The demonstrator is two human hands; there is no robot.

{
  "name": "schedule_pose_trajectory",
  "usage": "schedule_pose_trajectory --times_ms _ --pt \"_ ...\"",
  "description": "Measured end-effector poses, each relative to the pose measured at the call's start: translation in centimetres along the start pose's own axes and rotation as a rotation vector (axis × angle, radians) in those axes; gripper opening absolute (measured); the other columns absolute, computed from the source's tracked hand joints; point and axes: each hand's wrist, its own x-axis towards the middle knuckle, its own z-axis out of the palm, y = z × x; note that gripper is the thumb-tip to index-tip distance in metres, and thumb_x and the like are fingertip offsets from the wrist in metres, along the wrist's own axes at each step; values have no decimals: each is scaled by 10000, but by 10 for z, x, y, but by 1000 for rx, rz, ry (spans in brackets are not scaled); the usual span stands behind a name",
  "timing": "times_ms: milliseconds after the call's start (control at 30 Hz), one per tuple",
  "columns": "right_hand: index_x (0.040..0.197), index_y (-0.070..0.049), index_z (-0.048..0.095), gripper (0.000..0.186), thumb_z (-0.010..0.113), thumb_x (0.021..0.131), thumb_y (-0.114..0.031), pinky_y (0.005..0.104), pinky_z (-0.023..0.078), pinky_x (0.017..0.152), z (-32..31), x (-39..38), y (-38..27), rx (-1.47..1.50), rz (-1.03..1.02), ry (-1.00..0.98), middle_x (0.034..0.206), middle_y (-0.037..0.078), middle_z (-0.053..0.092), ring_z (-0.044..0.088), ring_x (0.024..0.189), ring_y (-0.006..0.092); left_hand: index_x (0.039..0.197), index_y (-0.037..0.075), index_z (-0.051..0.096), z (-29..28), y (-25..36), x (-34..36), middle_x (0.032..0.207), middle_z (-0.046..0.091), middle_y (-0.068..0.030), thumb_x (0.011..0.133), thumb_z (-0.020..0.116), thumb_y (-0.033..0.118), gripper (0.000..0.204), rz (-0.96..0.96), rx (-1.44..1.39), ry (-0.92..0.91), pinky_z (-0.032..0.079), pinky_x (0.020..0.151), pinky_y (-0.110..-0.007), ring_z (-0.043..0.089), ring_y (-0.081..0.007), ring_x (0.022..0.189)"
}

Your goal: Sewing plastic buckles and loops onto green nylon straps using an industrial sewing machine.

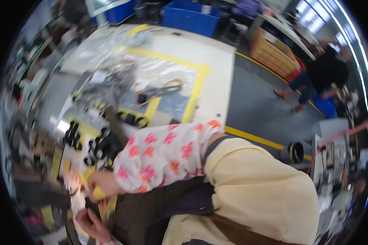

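Observation:
My right hand [103, 183], at the end of a white sleeve with pink and orange flowers [163, 157], is curled at the left side of the bench. Something yellow shows at its fingers, blurred, and I cannot make out what it is. Just below, my left hand [92, 224] has its thumb apart from loosely bent fingers, with nothing visible in it. A small bright light shines on a pale surface beside both hands. Close by lie several black curved pieces [100, 149], some ring-shaped.
A white table [216, 57] marked with yellow tape carries clear plastic bags [110, 85] and a pair of scissors [169, 87]. Beyond it stands a blue bin [192, 18]. To the right are an orange crate [272, 53], a walking person [325, 69] and a black round container [294, 152].

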Motion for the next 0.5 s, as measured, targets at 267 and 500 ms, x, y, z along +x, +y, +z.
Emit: schedule_pose_trajectory --times_ms 267,500 --pt "845 -2 513 241 638 640 -13 317 502 429 6 44 46 -147 -220 160 814 126 575 597 491 220 916 30 471 6 21 4 882 499 -95 764 679 80 263 174 -27 -153 446 700 -316 500 -204 769" --pt "799 -38 655 203 679 605 -94 302 492 560 4 26 30 -496 -279 -96 744 80 632 631 683 190 859 45 426 6 45 10 839 474 -108 722 723 99 333 332 127 -151 437 711 -342 481 -234 750"
